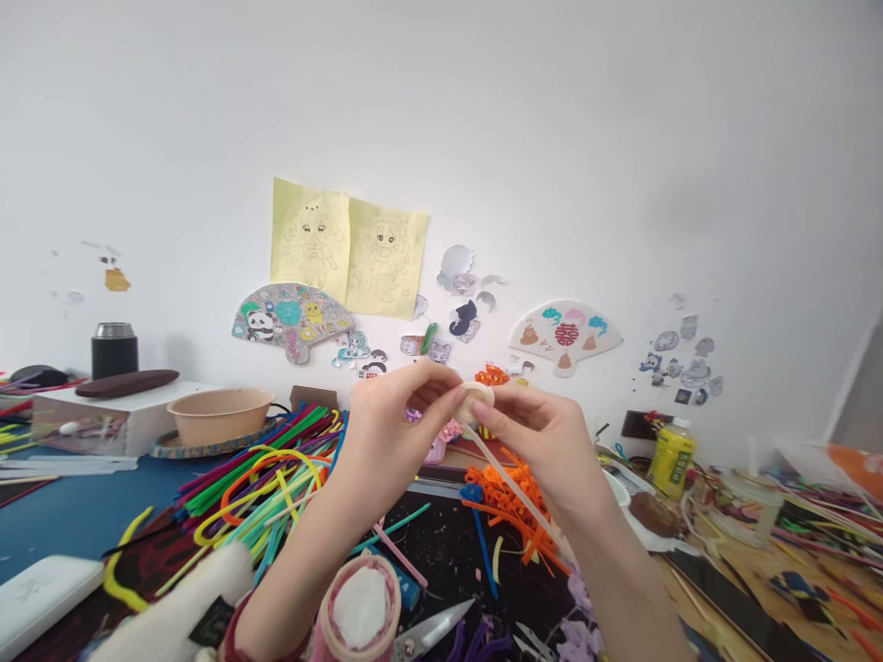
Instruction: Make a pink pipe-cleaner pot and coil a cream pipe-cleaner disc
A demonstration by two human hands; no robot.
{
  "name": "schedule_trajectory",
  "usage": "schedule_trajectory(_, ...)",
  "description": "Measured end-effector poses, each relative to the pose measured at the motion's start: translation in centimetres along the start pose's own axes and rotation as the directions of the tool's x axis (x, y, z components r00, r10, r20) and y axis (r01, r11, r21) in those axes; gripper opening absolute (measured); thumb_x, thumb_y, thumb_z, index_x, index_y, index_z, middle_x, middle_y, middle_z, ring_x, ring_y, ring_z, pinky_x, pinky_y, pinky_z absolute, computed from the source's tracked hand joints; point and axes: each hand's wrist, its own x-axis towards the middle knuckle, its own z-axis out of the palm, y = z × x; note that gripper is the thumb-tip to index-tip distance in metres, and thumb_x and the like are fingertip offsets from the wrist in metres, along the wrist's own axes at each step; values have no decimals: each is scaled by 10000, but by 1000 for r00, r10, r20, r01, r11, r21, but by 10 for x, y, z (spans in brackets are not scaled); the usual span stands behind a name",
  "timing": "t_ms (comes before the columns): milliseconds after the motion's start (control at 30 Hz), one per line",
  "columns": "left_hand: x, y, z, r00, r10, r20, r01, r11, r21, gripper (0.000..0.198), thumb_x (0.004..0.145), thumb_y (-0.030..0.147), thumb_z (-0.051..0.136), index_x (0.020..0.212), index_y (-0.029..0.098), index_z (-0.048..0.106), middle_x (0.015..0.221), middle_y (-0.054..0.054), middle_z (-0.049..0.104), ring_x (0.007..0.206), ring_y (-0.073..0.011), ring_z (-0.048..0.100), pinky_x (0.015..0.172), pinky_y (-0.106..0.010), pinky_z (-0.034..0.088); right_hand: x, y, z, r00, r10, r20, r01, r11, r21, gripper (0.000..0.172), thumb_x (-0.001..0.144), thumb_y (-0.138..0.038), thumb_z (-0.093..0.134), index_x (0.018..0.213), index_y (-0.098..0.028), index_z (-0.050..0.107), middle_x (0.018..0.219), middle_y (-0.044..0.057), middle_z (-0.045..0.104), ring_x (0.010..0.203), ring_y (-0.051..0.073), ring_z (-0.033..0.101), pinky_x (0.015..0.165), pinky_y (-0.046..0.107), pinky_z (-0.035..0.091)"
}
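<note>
My left hand [393,437] and my right hand [556,446] are raised in front of me, fingertips together. Both pinch a small cream-coloured coil of pipe cleaner [477,395], and its straight tail [507,473] slants down to the right past my right palm. The fingertips partly cover the coil. Beyond the hands, a pink figure [434,449] is half hidden. Orange pipe-cleaner pieces [507,501] lie heaped behind and below my right hand. Below my left wrist stands a pink round container [324,625] with something white inside, beside scissors [438,629].
Many coloured pipe cleaners [269,478] are spread at left. Behind them a tan bowl [221,418] sits near a black flask [114,351]. At right are a yellow bottle [670,460], a lidded jar [745,506] and a dark phone [724,593]. Paper fans [566,336] hang on the wall.
</note>
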Motion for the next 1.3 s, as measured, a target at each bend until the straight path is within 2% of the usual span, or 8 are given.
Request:
schedule_trajectory(200,0,0,0,995,-48,-88,47,999,-12,110,864,274,666,823,172,678,728,0,705,633,-111,647,633,-223,525,2,0,-11,996,-89,-31,88,996,-11,162,795,-365,762,864,-220,767,892,53,776,849,204,704,819,339,559)
schedule_trajectory(400,0,0,-1,990,-81,-113,79,997,-15,103,849,278,675,803,187,684,746,0,716,641,-119,647,621,-227,520,0,-5,-15,970,0,244,-12,999,47,182,800,-365,759,935,-243,759,925,41,763,867,186,698,811,328,570)
schedule_trajectory(533,1,0,1,993,-93,-78,91,996,-25,110,846,284,673,800,185,692,738,-3,719,628,-121,639,591,-222,509,-1,-5,-6,940,26,341,-55,996,74,202,812,-397,739,899,-215,740,866,40,733,834,182,676,804,334,566)
schedule_trajectory(733,4,0,-1,985,-170,1,170,985,-17,167,840,326,666,792,171,707,743,-27,720,632,-130,619,536,-219,473,-1,-3,-1,935,78,347,-103,993,56,223,833,-413,714,836,-191,692,664,-21,615,519,83,496,479,204,403)
schedule_trajectory(933,3,10,-12,973,-209,98,203,977,72,179,865,311,616,886,180,735,829,-46,746,672,-139,638,535,-224,467,-3,-6,1,929,58,366,-43,998,-47,237,842,-427,695,833,-192,714,818,27,682,802,170,605,749,293,486)
schedule_trajectory(1133,-21,35,-55,976,-218,2,198,893,403,202,880,355,583,923,221,727,800,-11,749,677,-164,663,602,-249,487,-7,1,8,903,78,424,-9,987,-162,296,844,-466,674,815,-172,699,760,23,636,745,179,565,667,295,462)
schedule_trajectory(1233,-49,50,-93,957,-258,-134,285,736,613,225,885,392,560,943,250,725,813,9,748,703,-184,669,626,-256,472,-9,5,12,893,88,441,-6,983,-183,287,829,-447,688,745,-173,683,719,7,598,691,158,535,612,273,427)
schedule_trajectory(1300,-76,55,-117,913,-338,-227,392,583,711,252,880,440,543,933,276,727,727,28,729,607,-184,643,593,-263,444,-10,7,16,890,98,445,-16,983,-185,261,809,-436,709,742,-183,703,723,5,613,682,156,536,607,273,422)
